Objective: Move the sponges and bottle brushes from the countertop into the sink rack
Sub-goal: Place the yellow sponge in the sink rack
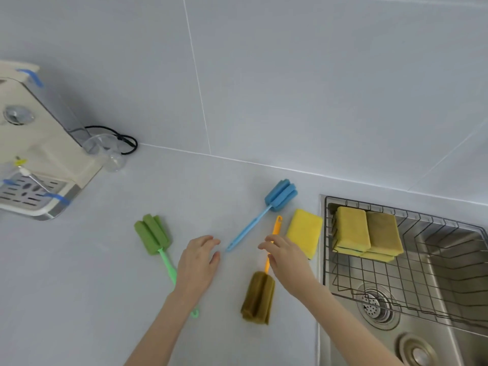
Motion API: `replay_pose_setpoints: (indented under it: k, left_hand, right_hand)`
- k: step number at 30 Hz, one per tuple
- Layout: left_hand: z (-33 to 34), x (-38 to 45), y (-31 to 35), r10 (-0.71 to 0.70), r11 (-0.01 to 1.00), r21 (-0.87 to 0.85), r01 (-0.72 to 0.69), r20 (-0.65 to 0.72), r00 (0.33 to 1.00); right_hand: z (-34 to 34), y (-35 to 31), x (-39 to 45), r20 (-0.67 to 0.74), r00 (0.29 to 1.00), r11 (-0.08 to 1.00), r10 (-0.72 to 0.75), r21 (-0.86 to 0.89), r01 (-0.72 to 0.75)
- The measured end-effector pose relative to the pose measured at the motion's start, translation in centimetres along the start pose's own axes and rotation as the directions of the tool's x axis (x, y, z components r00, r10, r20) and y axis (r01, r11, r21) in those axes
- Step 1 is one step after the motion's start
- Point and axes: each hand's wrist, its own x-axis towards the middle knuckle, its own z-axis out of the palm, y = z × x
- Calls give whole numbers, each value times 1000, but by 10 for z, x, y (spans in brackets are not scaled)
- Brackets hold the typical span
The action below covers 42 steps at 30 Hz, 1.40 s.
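Bench (pixel 111 273): three bottle brushes, one yellow sponge (pixel 303 232) left.
Fingers: our left hand (pixel 198 262), right hand (pixel 285 257) spread wide, empty.
Next: we'd pinch blue brush (pixel 264 210) handle, lift clear into sink rack (pixel 396 276).

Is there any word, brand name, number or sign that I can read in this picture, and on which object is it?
None: no readable text appears on any object.
The beige appliance bears only blue tape strips and a yellow tag, too small to show any writing.
The sponges and brushes are plain.
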Motion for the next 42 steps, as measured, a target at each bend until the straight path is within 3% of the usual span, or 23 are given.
replay_pose_setpoints:
  k: [4,6,10,18,23,29,37,42]
  left_hand:
    - [5,4,7,62,998,-32,-61,35,997]
    - [10,3,14,77,995,-58,-75,41,996]
    - [22,-2,22,101,994,-60,-96,87,991]
    - [34,1,49,146,987,-78,-138,113,983]
    - [45,9,92,230,963,-164,-212,104,968]
    - [90,17,176,387,909,-214,-357,125,913]
    - [158,31,241,432,901,-71,-429,245,868]
    - [181,32,244,360,923,29,-383,281,890]
  right_hand:
    - [-6,5,1,-194,960,953,202,-188,-238]
    - [-7,9,1,-163,947,920,277,-239,-311]
    - [-1,17,-1,-199,957,925,213,-273,-263]
    - [-13,38,-6,-284,952,969,115,-177,-170]
    - [-45,61,-20,-459,881,993,116,20,-120]
    - [-95,127,-64,-571,801,983,179,64,-174]
    - [-107,246,-126,-541,782,944,310,75,-322]
    - [-85,284,-138,-432,854,946,290,-4,-324]
